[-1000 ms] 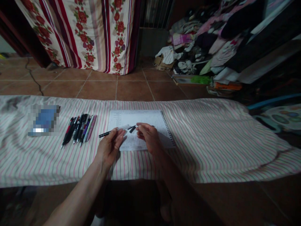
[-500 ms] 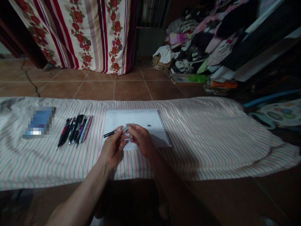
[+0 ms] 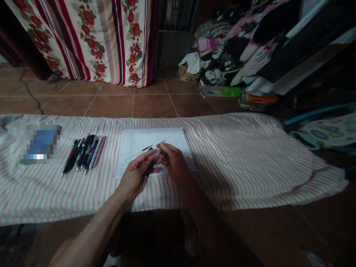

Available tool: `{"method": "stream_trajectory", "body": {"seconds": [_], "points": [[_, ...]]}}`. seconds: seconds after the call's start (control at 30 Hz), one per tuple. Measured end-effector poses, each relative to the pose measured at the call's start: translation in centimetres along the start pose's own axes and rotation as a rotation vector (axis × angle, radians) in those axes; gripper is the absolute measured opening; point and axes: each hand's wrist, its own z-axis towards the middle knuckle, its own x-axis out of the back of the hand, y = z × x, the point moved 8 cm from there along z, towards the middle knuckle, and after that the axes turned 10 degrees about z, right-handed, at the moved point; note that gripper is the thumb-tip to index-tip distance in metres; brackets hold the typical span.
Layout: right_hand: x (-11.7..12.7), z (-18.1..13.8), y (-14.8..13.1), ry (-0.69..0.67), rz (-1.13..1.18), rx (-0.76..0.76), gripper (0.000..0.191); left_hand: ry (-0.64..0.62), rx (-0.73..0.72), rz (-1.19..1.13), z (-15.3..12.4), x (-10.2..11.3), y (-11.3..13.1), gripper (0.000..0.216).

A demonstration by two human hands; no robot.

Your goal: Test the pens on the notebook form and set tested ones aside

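Note:
Over the spiral notebook (image 3: pixel 175 134), my two hands meet around a pen (image 3: pixel 150 167) with a black lower part and a clear, pale upper part. My left hand (image 3: pixel 136 173) has its fingers closed about the black part. With thumb and fingertips, my right hand (image 3: pixel 174 159) pinches the pale end, which points up and away. A thin dark-tipped stick (image 3: pixel 147 147), like a pen refill, shows just beyond my left fingertips; whether it lies on the page or is held, I cannot tell. Printed or written lines cover the notebook's left side.
Several pens (image 3: pixel 83 154) lie in a row to the left on the striped cloth (image 3: pixel 236 155). Farther left is a blurred-out blue rectangular object (image 3: pixel 41 144). Beyond the cloth are floor tiles (image 3: pixel 111 105), a floral curtain (image 3: pixel 111 44) and a heap of clothes (image 3: pixel 228 52).
The pen has swung from lying nearly level, pointing left, to a steep slant between my hands. A small dark piece on the page right of my hands no longer shows. The view has shifted slightly.

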Motion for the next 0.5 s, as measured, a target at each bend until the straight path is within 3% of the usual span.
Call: {"method": "stream_trajectory", "body": {"seconds": [0.2,0.5], "points": [[0.8,0.0,0.8,-0.019,-0.188,0.04,0.03,-0.012,0.146,0.013,-0.3,0.3,-0.6,0.024],[-0.8,-0.3,1.4,-0.009,-0.301,-0.045,0.02,0.028,0.07,0.394,0.3,2.6,0.2,0.035]]}}
